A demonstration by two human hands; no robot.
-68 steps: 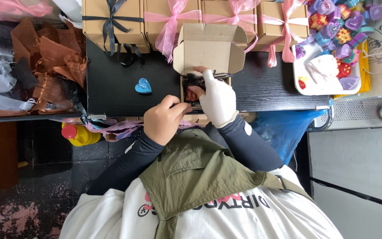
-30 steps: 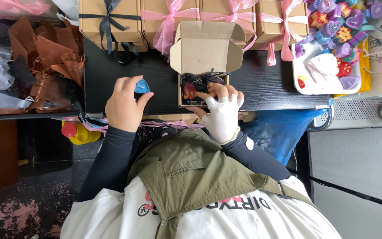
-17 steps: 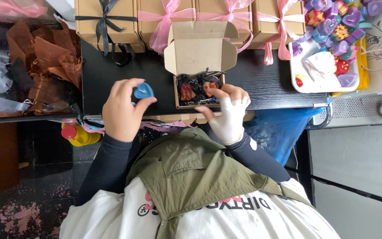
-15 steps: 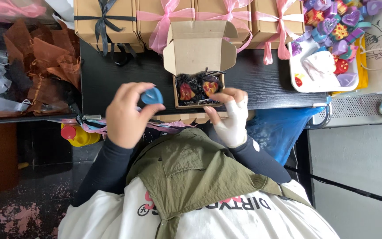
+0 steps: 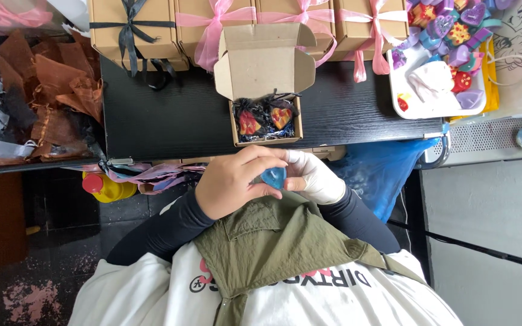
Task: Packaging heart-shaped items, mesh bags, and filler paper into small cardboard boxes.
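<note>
- Head view, looking straight down: the long black wood-grain tabletop (image 5: 170, 121) runs across the upper part of the picture, its near edge just above the person's hands.
- Along its far edge stands a row of closed tan cardboard gift boxes (image 5: 152, 24), one tied with a dark ribbon and the others with pink bows.
- To the left lies a heap of brown and dark crinkled gauze pouches (image 5: 49, 90); to the right a white rectangular tray (image 5: 433, 105) carries small purple, red and orange heart-shaped pieces.
- Near the table's front edge sits the small open tan cardboard box (image 5: 265, 57), lid flap tipped back, with two red-and-orange heart pieces lying on dark shredded filler inside.
- The bare left hand (image 5: 231, 184) is curled, thumb and fingers closed on one side of the blue heart.
- The white-gloved right hand (image 5: 315, 178) meets it from the other side, fingers pinched narrow against the same piece.
- The small glossy blue heart-shaped piece (image 5: 273, 177) is held between both hands, off the table, just below the open box and above the person's olive vest.
- Judging by its look, the piece is light, rigid and smooth, so probably slippery and easily marked or chipped at its point; a gentle fingertip pinch across the two broad lobes seems safest.
</note>
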